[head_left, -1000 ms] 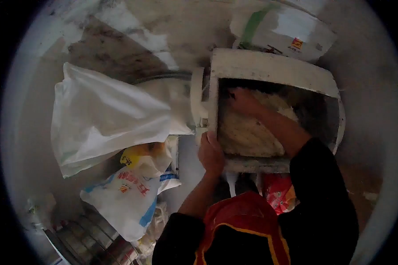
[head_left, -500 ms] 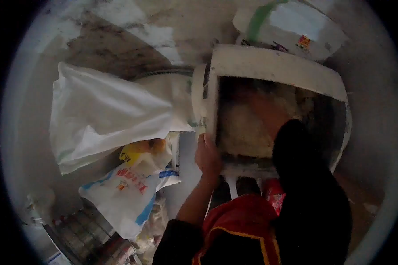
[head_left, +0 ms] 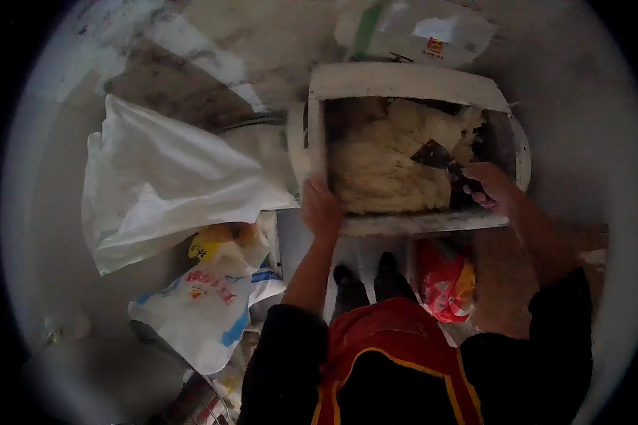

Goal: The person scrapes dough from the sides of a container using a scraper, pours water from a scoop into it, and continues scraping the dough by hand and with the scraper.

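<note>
Stained surface (head_left: 191, 71) lies behind white box (head_left: 404, 79). L hand (head_left: 321, 209), fingers seemingly together, is on box's near-L corner. Inside box, scraper (head_left: 448, 166) is over pale dough (head_left: 376, 166); blade (head_left: 430, 153) may snag, if it digs too deep. It points far-L, long axis diag. to near-R. Fingers of R hand (head_left: 495, 187) are clamped on handle (head_left: 465, 180), at box's R part

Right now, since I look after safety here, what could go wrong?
The scraper in the right hand might slip and nick skin or scratch the tub. The left hand is at the tub's edge, so a stray swing of the scraper could catch it. The red bag near the shoes might trip someone.
</note>
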Tool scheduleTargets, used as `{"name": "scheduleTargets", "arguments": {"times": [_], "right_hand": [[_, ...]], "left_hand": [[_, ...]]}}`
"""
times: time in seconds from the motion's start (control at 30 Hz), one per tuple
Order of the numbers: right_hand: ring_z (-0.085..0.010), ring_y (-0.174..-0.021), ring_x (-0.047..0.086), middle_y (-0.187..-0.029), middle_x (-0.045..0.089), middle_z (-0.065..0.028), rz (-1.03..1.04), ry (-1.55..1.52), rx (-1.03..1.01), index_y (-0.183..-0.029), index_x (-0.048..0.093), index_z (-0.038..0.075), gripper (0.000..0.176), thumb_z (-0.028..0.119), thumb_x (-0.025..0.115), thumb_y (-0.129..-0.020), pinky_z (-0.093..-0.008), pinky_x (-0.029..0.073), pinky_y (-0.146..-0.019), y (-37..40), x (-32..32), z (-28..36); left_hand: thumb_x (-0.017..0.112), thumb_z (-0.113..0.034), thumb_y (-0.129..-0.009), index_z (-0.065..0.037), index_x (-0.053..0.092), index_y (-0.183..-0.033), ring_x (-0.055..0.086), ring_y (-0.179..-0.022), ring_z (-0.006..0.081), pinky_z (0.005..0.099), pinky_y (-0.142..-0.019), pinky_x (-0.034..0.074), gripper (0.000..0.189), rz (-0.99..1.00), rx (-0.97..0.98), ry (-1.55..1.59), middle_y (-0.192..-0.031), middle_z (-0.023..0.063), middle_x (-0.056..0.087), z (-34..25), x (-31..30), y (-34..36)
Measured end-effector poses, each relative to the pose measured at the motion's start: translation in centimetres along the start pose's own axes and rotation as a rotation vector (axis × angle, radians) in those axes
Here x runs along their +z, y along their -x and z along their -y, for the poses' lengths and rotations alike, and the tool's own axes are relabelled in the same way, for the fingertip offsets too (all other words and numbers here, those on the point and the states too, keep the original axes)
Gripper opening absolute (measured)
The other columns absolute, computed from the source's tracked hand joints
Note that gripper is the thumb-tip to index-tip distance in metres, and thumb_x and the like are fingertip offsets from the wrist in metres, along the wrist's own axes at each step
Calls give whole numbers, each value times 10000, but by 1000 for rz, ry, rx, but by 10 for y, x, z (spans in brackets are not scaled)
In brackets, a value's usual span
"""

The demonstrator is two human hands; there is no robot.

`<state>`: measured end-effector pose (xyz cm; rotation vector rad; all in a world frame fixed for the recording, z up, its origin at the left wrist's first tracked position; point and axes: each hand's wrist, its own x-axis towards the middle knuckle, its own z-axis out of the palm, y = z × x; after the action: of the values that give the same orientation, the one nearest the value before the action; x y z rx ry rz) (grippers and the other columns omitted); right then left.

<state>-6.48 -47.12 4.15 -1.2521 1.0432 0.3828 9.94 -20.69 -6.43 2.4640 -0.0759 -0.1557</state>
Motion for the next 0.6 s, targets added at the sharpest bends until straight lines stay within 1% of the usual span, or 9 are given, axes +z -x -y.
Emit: {"name": "scheduleTargets", "arguments": {"times": [0.07, 0.13, 0.2, 0.23, 0.3, 0.4, 0.47, 0.53, 0.6], "right_hand": [[-177, -535, 529, -727, 558, -63, 14, 544, -602, -987, 521, 17, 267, 236, 501, -836, -249, 425, -447, -7, 11, -8], [-247, -628, 566, -768, 575, -124, -81, 759, -760, -1060, 513, 21, 296, 200, 491, -826, -314, 457, -537, -10, 46, -1], [-315, -718, 571, -791, 563, -193, -166, 720, -725, -1130, 491, 29, 347, 155, 487, -807, -370, 458, -637, -23, 91, 7], [-341, -752, 569, -812, 559, -227, -154, 739, -838, -1161, 474, 26, 384, 141, 491, -795, -387, 452, -677, -42, 107, 3], [-351, -742, 569, -838, 564, -242, -190, 774, -918, -1147, 467, 9, 390, 172, 491, -794, -401, 443, -680, -66, 142, 5], [-371, -716, 564, -803, 572, -241, -173, 908, -802, -1066, 515, -5, 347, 194, 502, -782, -417, 440, -673, -80, 174, 27], [-382, -716, 565, -779, 573, -243, -138, 1120, -870, -992, 542, -15, 301, 186, 505, -772, -429, 439, -670, -111, 175, 33], [-385, -708, 569, -752, 575, -241, -93, 1100, -872, -937, 561, -24, 274, 182, 513, -762, -436, 442, -666, -134, 173, 45], [-382, -691, 575, -722, 577, -236, -38, 851, -797, -900, 571, -31, 262, 181, 523, -753, -438, 447, -662, -155, 167, 57]], "left_hand": [[302, -322, -914, -34, 507, -912, 538, -803, 407, 489, -663, 418, 353, -43, 69, 40, -868, 201, 574, 4, 2, -2], [311, -307, -913, -39, 502, -901, 545, -775, 403, 484, -640, 426, 329, -83, 115, 42, -840, 193, 578, 9, 7, -4], [321, -294, -913, -44, 500, -898, 554, -745, 395, 474, -620, 434, 308, -112, 130, 4, -809, 185, 582, 19, 17, -5], [322, -296, -913, -45, 502, -904, 557, -747, 389, 471, -621, 436, 309, -149, 193, -62, -809, 184, 584, 25, 22, -7], [325, -299, -913, -48, 507, -916, 563, -751, 376, 465, -624, 439, 310, -219, 319, -198, -808, 182, 589, 34, 31, -10], [322, -309, -915, -46, 517, -929, 566, -781, 357, 450, -621, 447, 328, 6, 30, -16, -853, 177, 593, 16, 15, -7], [312, -315, -917, -47, 521, -929, 558, -788, 368, 453, -631, 441, 340, -36, 20, -10, -857, 181, 591, 19, 20, -7], [305, -326, -917, -45, 525, -932, 551, -790, 383, 460, -644, 432, 357, -32, 17, 30, -856, 187, 589, 15, 16, -7], [300, -342, -914, -40, 528, -937, 543, -784, 401, 470, -659, 418, 378, 19, 19, 103, -852, 195, 587, 8, 9, -8]]}}
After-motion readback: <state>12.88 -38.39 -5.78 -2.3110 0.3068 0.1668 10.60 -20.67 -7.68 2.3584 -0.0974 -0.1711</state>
